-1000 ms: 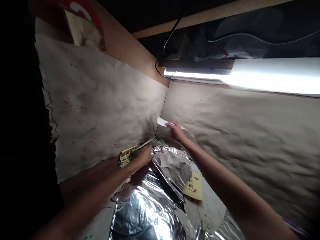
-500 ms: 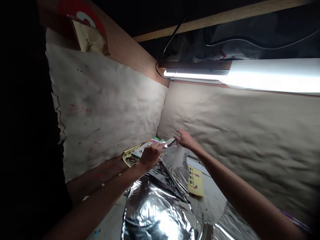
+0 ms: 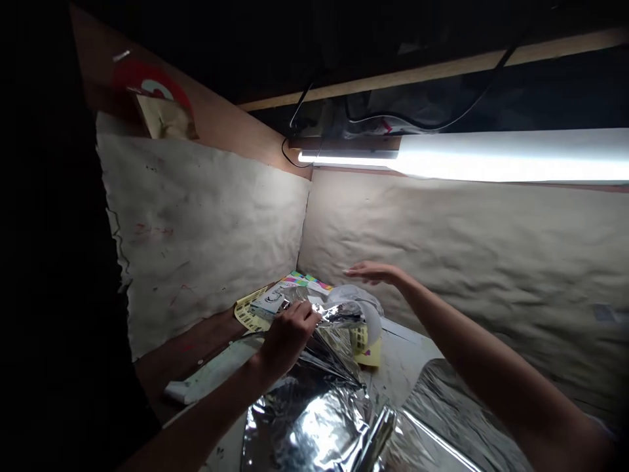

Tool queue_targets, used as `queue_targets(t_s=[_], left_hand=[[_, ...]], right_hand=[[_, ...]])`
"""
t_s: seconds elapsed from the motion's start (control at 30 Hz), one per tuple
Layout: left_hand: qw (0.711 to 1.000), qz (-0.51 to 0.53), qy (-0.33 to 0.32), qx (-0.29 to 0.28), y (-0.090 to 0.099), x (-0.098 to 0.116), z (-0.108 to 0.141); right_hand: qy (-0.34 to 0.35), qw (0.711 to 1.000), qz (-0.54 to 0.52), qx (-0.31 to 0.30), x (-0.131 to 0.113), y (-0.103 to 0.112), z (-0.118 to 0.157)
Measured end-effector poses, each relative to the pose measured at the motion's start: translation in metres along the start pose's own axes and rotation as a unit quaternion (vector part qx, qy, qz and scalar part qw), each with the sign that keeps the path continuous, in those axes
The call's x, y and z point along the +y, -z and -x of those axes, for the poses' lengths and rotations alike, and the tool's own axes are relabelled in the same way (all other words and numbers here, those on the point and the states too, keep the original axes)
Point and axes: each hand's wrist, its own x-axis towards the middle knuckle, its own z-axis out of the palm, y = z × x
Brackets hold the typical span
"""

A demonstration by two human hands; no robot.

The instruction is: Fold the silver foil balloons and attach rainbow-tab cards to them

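Observation:
My left hand [image 3: 293, 326] is closed on the upper edge of a shiny silver foil bag [image 3: 339, 316], whose crumpled top folds over to the right of my fingers. A translucent white strip [image 3: 372, 321] curls beside that edge. My right hand [image 3: 374, 271] is held in the air above and to the right, fingers stretched out, with nothing in it. Below my left hand lies a wide, bright silver foil sheet [image 3: 314, 426]. Whether it is one piece with the bag, I cannot tell.
Yellow printed sheets [image 3: 250, 311] and a colourful printed packet [image 3: 275, 298] lie by the left wall. Another yellow sheet [image 3: 371, 357] is behind the foil. More clear-silver film [image 3: 457, 406] covers the right side of the white table [image 3: 400, 357]. A lit tube lamp [image 3: 348, 159] hangs above.
My right hand has come away from the foil's edge and flattened out. The foil top has flopped over to the right. My left hand stays closed on it, slightly lower.

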Motion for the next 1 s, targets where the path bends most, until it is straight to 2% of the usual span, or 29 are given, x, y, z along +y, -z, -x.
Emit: queue_targets(t_s=[0.1,0.17,0.23,0.3,0.4,0.47,0.53,0.63,0.7,0.77,0.8,0.87,0.97,1.0], left_hand=[[1.000,-0.008,0.014,0.002,0.000,-0.001,0.008],[1.000,-0.010,0.009,-0.003,-0.001,-0.005,0.013],[1.000,-0.009,0.000,-0.008,-0.001,-0.010,0.021],[1.000,-0.015,-0.004,-0.011,-0.001,-0.012,0.030],[0.999,-0.034,-0.006,-0.012,-0.001,-0.013,0.044],[0.999,-0.043,-0.006,-0.010,-0.002,-0.013,0.052],[0.999,-0.047,-0.005,-0.009,-0.003,-0.013,0.059],[0.999,-0.040,0.004,-0.020,-0.004,-0.013,0.065],[0.999,-0.028,0.018,-0.024,-0.003,-0.012,0.066],[0.999,-0.009,0.038,-0.024,0.000,-0.012,0.064],[0.998,0.002,0.052,-0.027,0.003,-0.012,0.061],[0.994,0.029,0.092,-0.044,0.008,-0.013,0.054],[0.981,0.053,0.168,-0.080,0.014,-0.021,0.032],[0.977,0.053,0.190,-0.085,0.015,-0.026,0.021]], right_hand=[[-0.056,0.986,-0.001,-0.156,-0.007,-0.016,0.002],[-0.056,0.969,-0.015,-0.239,-0.006,-0.034,0.005],[-0.035,0.957,-0.036,-0.287,-0.001,-0.055,0.010],[-0.010,0.952,-0.052,-0.301,0.006,-0.075,0.017],[0.023,0.959,-0.057,-0.276,0.016,-0.097,0.027],[0.040,0.971,-0.039,-0.234,0.016,-0.098,0.030],[0.054,0.984,-0.003,-0.171,0.006,-0.084,0.027],[0.091,0.994,0.054,-0.027,-0.029,-0.047,0.013],[0.132,0.985,0.077,0.075,-0.057,-0.028,0.005],[0.182,0.970,0.091,0.136,-0.079,-0.025,0.007],[0.210,0.962,0.098,0.144,-0.085,-0.029,0.013],[0.267,0.951,0.113,0.110,-0.086,-0.046,0.033],[0.350,0.922,0.163,0.034,-0.064,-0.079,0.070],[0.370,0.908,0.190,0.052,-0.055,-0.088,0.078]])
